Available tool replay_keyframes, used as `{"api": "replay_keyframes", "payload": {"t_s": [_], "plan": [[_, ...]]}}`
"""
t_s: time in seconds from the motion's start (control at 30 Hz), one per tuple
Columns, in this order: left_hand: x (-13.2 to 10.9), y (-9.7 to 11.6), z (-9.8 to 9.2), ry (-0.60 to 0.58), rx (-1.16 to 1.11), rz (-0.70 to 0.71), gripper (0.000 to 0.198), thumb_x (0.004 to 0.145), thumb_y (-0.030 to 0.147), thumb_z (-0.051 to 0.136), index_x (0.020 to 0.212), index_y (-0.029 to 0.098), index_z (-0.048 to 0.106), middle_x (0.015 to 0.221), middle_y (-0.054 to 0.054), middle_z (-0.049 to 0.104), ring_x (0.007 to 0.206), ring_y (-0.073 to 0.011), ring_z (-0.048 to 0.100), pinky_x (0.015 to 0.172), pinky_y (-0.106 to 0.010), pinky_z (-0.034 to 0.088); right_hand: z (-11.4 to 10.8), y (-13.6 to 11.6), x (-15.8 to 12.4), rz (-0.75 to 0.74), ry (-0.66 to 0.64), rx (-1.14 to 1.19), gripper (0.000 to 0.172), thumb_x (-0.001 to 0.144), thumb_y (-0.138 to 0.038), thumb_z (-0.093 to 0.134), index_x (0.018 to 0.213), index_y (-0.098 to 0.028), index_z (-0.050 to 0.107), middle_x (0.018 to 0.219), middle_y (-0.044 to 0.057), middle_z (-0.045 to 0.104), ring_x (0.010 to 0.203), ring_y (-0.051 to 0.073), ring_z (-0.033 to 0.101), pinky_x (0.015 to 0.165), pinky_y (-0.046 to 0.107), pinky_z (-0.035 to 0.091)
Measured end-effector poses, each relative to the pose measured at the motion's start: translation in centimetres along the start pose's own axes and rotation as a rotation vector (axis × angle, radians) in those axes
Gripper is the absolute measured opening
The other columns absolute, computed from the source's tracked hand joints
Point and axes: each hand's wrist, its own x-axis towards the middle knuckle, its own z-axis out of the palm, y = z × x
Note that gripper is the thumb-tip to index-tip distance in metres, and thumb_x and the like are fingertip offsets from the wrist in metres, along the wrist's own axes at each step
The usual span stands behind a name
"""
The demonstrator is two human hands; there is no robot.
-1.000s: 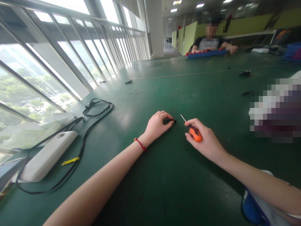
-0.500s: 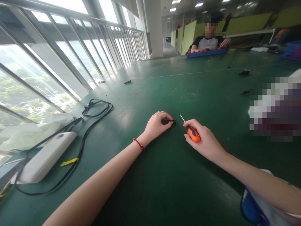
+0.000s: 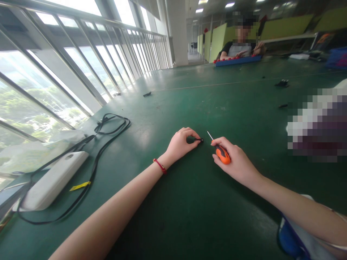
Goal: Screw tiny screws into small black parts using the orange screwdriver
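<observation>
Resting on the green table, my left hand pinches a small black part between thumb and fingertips; its exact kind is too small to make out. My right hand is closed around a screwdriver with an orange and black handle. The screwdriver's thin metal shaft points up and to the left, its tip a short way right of the black part and apart from it. A red bracelet circles the left wrist.
A white power strip and looped black cable lie left, beside the railing. Small black pieces lie farther off. Across the table, a person sits behind a blue tray with red items.
Both my hands hold nearly the same position, still gripping the black part and the screwdriver. Across the table, the other person's hands have shifted slightly.
</observation>
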Motion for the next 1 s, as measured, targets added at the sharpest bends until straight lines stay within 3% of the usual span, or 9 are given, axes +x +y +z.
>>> {"api": "replay_keyframes", "payload": {"t_s": [0.73, 1.0], "plan": [[0.12, -0.54, 0.09, -0.07, -0.135, -0.059, 0.007, 0.076, 0.017, 0.064, 0.083, 0.017, 0.067, 0.092, -0.003, 0.07, 0.089, -0.0174, 0.063, 0.086, -0.032, 0.05, -0.02, 0.09, 0.01, 0.018, -0.043, -0.025, 0.022, 0.079, -0.023, 0.058, 0.101, -0.024, 0.053, 0.087, 0.003, 0.065, 0.067, 0.018, 0.06, 0.064, 0.031, 0.046], [0.2, -0.62, 0.04, -0.078, -0.148, -0.058, 0.01, 0.08, 0.024, 0.064, 0.084, 0.017, 0.069, 0.094, -0.005, 0.069, 0.09, -0.0179, 0.063, 0.085, -0.032, 0.049, 0.01, 0.14, 0.04, 0.04, -0.062, -0.02, 0.024, 0.079, -0.023, 0.058, 0.103, -0.023, 0.053, 0.09, 0.003, 0.064, 0.07, 0.018, 0.059, 0.067, 0.031, 0.046]]}}
